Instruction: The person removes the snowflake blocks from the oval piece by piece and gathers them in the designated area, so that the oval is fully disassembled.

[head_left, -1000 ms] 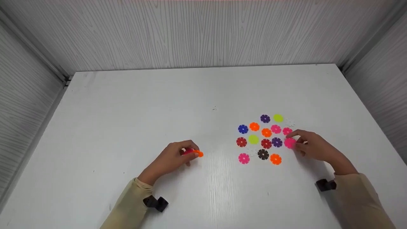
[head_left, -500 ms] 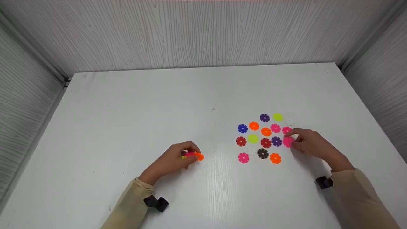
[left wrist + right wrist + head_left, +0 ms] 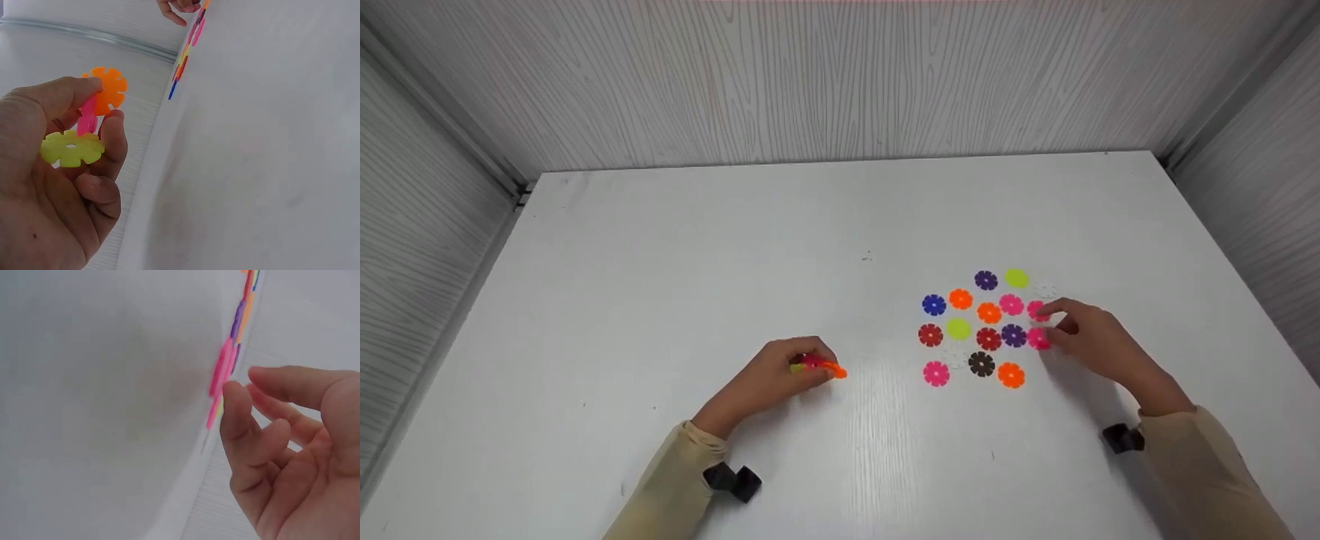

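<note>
My left hand pinches a small cluster of joined plastic snowflake discs between thumb and fingers, just above the white table. In the left wrist view the cluster shows an orange disc, a pink disc and a yellow-green disc set at angles to one another; part lies hidden behind the fingers. My right hand is at the right edge of the loose discs, over a pink disc and beside another pink disc. Its thumb and fingers stand apart in the right wrist view, holding nothing.
Several loose discs lie flat right of centre, among them a blue disc, a black disc, an orange disc and a faint clear disc. Wood-grain panels wall the back and sides of the white table.
The pink disc by my right hand has moved slightly left and now lies with the loose ones, out of the fingers' pinch. My left hand has turned its cluster, showing more yellow-green.
</note>
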Demonstrator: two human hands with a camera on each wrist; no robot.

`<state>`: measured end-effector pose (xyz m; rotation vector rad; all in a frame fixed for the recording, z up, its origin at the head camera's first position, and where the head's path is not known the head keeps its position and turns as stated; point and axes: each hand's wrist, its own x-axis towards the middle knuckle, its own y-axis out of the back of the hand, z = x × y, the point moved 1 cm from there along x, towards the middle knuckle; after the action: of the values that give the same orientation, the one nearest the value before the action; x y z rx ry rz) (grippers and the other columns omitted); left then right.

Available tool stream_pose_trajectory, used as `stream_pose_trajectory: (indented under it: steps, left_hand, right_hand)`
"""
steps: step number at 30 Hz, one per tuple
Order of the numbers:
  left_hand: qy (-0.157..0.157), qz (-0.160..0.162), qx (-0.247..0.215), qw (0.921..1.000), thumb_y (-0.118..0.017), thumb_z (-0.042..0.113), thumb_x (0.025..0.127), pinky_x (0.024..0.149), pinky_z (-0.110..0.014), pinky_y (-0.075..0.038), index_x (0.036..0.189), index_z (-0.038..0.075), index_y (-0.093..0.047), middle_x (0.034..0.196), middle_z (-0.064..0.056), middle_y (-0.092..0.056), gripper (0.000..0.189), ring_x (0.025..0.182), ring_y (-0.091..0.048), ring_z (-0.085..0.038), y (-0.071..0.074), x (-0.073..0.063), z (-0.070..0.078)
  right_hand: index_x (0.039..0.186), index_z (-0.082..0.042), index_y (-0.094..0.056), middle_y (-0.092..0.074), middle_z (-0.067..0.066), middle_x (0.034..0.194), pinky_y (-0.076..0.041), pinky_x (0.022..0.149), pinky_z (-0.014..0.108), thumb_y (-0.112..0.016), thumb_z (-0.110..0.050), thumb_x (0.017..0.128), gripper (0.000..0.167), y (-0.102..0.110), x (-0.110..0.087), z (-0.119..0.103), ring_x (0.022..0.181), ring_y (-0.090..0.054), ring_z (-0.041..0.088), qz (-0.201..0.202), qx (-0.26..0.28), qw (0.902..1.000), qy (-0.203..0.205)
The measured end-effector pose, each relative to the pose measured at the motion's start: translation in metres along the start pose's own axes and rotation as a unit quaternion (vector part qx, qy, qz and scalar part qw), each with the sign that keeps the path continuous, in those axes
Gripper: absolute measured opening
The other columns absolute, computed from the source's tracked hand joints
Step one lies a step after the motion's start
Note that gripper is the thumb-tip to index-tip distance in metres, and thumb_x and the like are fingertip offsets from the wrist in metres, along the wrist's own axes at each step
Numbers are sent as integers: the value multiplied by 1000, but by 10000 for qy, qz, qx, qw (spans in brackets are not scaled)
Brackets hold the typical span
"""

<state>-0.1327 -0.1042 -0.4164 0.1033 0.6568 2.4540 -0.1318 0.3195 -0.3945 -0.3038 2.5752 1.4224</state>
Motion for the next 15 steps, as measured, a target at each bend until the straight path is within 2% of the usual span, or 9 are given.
stream_pose_trajectory:
  steps: [3,8,11,15]
  left_hand:
    - [-120,43,6,9999,-62,21,93,75,-26,-48,97,23,-70,99,5,-67,9,88,-55,-14,-1,0,2]
    - [-167,161,-27,9997,-64,26,93,75,-23,-48,98,23,-70,98,7,-68,8,87,-57,-12,-5,1,5]
    - [8,192,-113,9998,-65,26,92,74,-24,-48,99,22,-69,97,5,-68,9,87,-56,-14,-9,3,8]
    - [241,25,-125,9996,-68,24,89,77,-27,-49,107,18,-67,103,1,-66,19,91,-55,-16,-13,5,13]
  right_hand:
    - [128,-4,-53,-64,12,88,-49,62,23,-58,-14,95,35,-2,-4,-8,75,-58,21,252,228,9992,188]
    - [125,-4,-56,-64,13,85,-47,59,21,-57,-12,96,30,-9,-9,-25,73,-59,23,439,626,9960,456]
    - [123,-4,-56,-64,15,87,-47,58,21,-56,-12,97,28,-14,-12,-37,72,-58,24,426,910,9938,468]
    - [122,-3,-56,-64,17,88,-48,56,21,-55,-13,97,27,-21,-14,-53,72,-59,25,283,1252,9907,460]
